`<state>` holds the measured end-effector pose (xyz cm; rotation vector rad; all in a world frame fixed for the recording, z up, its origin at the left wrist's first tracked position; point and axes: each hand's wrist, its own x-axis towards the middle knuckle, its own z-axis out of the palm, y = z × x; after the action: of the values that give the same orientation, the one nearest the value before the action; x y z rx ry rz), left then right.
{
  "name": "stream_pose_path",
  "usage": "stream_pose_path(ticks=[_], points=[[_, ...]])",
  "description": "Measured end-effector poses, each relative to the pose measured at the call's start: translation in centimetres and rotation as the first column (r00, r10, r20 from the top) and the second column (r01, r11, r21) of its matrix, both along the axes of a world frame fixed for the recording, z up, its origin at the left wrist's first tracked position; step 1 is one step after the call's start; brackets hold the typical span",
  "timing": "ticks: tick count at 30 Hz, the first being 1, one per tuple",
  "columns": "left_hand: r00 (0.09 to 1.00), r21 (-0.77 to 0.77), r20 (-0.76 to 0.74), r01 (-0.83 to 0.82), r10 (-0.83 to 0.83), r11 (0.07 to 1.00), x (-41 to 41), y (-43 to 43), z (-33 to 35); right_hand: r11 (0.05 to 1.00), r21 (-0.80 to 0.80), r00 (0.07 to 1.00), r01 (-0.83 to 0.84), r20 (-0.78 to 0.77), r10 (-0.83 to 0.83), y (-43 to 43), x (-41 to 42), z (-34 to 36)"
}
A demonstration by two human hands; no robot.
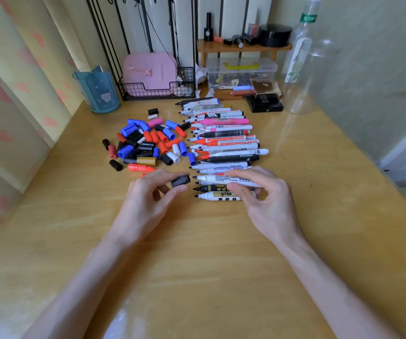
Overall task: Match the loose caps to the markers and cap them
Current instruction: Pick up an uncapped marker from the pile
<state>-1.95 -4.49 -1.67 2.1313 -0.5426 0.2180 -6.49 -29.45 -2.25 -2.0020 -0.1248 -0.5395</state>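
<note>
Several uncapped markers (224, 140) lie side by side in a row on the wooden desk (209, 241), tips pointing left. To their left is a heap of loose caps (145, 143) in blue, red, black, white, pink and gold. My left hand (148, 199) pinches a black cap (180, 180) between thumb and fingers, its open end facing the marker tips. My right hand (263, 194) pinches a white marker with a black tip (211, 178) near the front of the row, thumb below and fingers on top. Two more black-tipped markers lie just in front of it.
A blue cup (98, 90) stands at the back left. Behind the markers are a black wire basket with a pink box (151, 74), a small wooden shelf (243, 48), a clear storage box (241, 72) and a clear plastic bottle (302, 59). Curtains hang at left.
</note>
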Motion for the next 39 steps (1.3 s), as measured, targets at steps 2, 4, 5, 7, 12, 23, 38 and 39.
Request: stream_pose_path(ticks=[2,4,5,7,12,23,38,39], points=[[1.000,-0.012,0.001,0.007,-0.007,1.000,0.0,0.1,0.1,1.000,0.003,1.000,-0.015,-0.014,0.015,0.0,0.0,0.0],[1.000,-0.050,-0.024,-0.002,0.001,0.999,0.1,0.1,0.0,1.000,0.007,0.999,-0.026,-0.030,0.026,0.0,0.0,0.0],[0.999,-0.072,-0.037,-0.004,0.001,0.997,0.1,0.1,0.0,1.000,0.004,0.999,-0.031,-0.033,0.031,0.1,-0.1,0.0],[0.999,-0.094,-0.039,0.008,-0.012,0.996,0.1,0.1,-0.1,0.999,-0.004,0.999,-0.042,-0.035,0.041,0.1,-0.1,0.0],[0.998,-0.067,-0.026,0.048,-0.050,0.997,0.1,-0.1,-0.1,0.996,-0.027,0.996,-0.080,-0.051,0.079,0.2,-0.2,0.0],[0.997,-0.075,0.031,0.074,-0.072,0.994,-0.6,-1.2,-0.4,0.993,-0.109,0.997,-0.042,0.054,0.048,0.9,-0.8,0.0],[0.980,-0.008,0.160,0.124,-0.121,0.992,-0.1,-1.9,-0.7,0.939,-0.332,0.987,0.090,0.156,-0.040,-0.7,-0.5,0.6],[0.979,-0.008,0.173,0.112,-0.109,0.994,0.0,-2.1,-0.8,0.934,-0.330,0.983,0.138,0.163,-0.088,-1.2,-0.4,0.7]])
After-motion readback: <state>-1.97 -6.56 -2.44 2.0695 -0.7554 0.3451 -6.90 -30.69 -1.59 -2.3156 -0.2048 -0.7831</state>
